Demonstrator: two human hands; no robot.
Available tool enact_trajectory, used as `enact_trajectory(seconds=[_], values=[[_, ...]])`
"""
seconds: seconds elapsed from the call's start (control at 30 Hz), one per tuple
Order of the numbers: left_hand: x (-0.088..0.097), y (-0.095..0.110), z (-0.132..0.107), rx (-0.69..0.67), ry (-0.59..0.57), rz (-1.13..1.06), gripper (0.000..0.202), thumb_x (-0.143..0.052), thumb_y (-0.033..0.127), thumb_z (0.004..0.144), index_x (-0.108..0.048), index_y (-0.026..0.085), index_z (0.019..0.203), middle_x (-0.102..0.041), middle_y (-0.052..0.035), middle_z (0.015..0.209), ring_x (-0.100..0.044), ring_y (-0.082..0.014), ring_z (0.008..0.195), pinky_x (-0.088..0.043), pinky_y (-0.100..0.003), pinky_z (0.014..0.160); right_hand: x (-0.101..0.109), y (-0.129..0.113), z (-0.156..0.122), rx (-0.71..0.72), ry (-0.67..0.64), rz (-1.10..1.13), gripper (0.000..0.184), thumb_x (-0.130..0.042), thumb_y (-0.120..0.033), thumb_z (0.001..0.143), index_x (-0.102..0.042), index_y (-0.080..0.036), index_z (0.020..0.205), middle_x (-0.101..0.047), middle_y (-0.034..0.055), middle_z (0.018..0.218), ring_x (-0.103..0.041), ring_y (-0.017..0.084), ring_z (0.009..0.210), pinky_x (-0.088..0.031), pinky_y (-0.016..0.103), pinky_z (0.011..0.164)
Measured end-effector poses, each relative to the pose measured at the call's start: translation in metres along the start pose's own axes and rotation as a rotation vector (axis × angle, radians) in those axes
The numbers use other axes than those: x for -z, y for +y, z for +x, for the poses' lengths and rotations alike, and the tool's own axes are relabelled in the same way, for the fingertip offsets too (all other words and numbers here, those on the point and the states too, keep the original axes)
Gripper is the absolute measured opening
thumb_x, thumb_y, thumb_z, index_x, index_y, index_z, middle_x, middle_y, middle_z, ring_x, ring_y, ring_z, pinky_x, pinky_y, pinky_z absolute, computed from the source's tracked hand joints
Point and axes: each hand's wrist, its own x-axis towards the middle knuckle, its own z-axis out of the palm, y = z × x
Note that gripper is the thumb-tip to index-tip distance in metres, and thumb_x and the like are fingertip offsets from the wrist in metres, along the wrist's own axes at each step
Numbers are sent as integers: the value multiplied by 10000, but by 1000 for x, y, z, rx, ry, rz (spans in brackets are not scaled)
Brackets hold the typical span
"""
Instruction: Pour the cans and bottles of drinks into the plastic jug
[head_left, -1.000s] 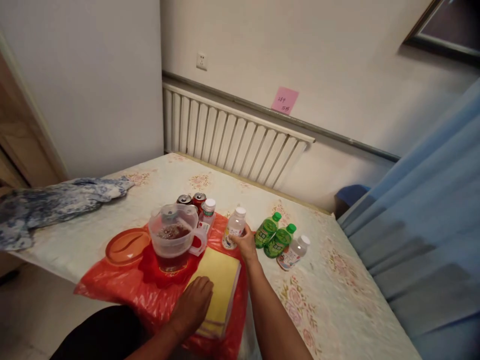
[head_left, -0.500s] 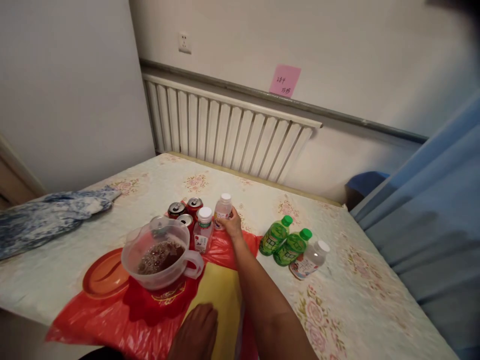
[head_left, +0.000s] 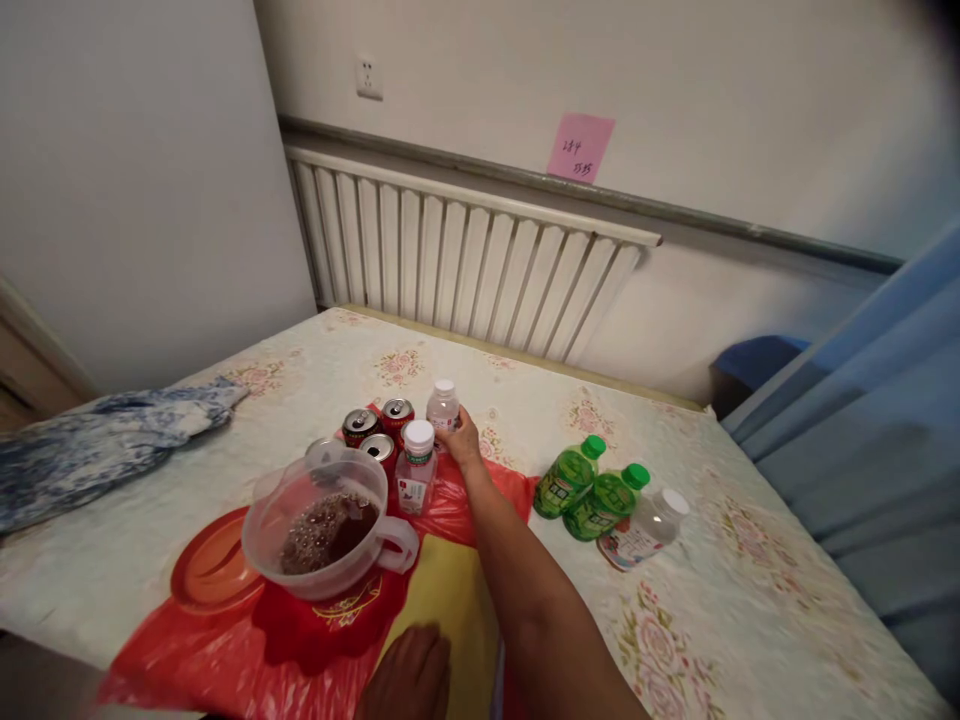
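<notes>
Nearest, the left hand (head_left: 409,678) rests on a yellow pad (head_left: 454,610), its grip hidden from me. Beyond, a jug (head_left: 324,583) and a nearer bottle (head_left: 415,480) stand before the cans (head_left: 379,452), green bottles (head_left: 568,482) rightward. The right hand (head_left: 461,440) grips a white-capped bottle (head_left: 443,404) upright, cap up, beside the cans, farther off than a second ago.

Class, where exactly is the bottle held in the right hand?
In the head view, the held bottle is upright just left of and below the picture's centre, in the right hand, right of the cans and behind another white-capped bottle.
</notes>
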Motion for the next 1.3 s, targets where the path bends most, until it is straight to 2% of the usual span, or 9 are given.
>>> enact_trajectory(seconds=[0.17, 0.3, 0.43, 0.6, 0.73, 0.9, 1.1, 1.3], values=[[5, 1, 4, 15, -26, -52, 328, -432, 174, 907, -559, 264, 1196, -719, -90, 1071, -681, -256, 977, -592, -400, 821, 5, -1, -5, -27, -4, 10, 628, -762, -283, 561, -596, -212, 1163, -706, 38, 1128, -654, 210, 969, -512, 314, 868], [7, 6, 8, 65, -34, -64, 310, -441, 147, 894, -571, 274, 1146, -707, -77, 1083, -667, -254, 1004, -575, -415, 872, 17, -5, -16, -78, 69, -5, 752, -791, -262, 534, -568, -203, 1250, -658, 101, 1246, -630, 247, 1107, -490, 367, 952], [13, 11, 14, 102, -53, -93, 292, -433, 116, 884, -583, 256, 1092, -687, -81, 1072, -651, -246, 990, -558, -412, 885, 31, -10, -38, -126, 154, -15, 737, -766, -265, 564, -566, -197, 1270, -669, 118, 1213, -650, 249, 1068, -515, 383, 916], [23, 16, 22, 127, -118, -119, 249, -449, 92, 882, -592, 241, 1020, -663, -70, 1022, -615, -243, 968, -523, -414, 886, 55, -16, -94, -158, 150, 35, 580, -689, -272, 623, -619, -188, 1193, -726, 91, 1067, -697, 216, 911, -553, 337, 816], [32, 20, 28, 154, -226, -117, 202, -439, 89, 896, -589, 215, 945, -633, -66, 974, -568, -237, 936, -491, -406, 877, 84, -22, -156, -184, 74, 89, 450, -679, -287, 606, -663, -172, 1041, -740, 53, 871, -702, 203, 762, -566, 321, 723], [38, 24, 31, 187, -291, -109, 178, -433, 110, 914, -582, 207, 929, -593, -67, 972, -522, -233, 948, -450, -388, 882, 111, -28, -236, -258, 60, 149, 391, -694, -359, 660, -655, -176, 1004, -683, 5, 707, -665, 176, 637, -552, 297, 628], [40, 26, 32, 190, -315, -67, 169, -439, 106, 903, -572, 203, 944, -580, -68, 981, -503, -240, 951, -433, -388, 884, 108, -24, -304, -238, -13, 56, 341, -666, -361, 697, -679, -201, 998, -694, 22, 737, -661, 194, 624, -554, 322, 613], [40, 27, 32, 188, -316, -40, 161, -454, 101, 887, -567, 199, 949, -579, -69, 992, -504, -243, 957, -428, -388, 889, 102, -17, -327, -89, 45, -150, 272, -602, -374, 784, -705, -216, 980, -729, 67, 833, -690, 241, 753, -555, 363, 743]])
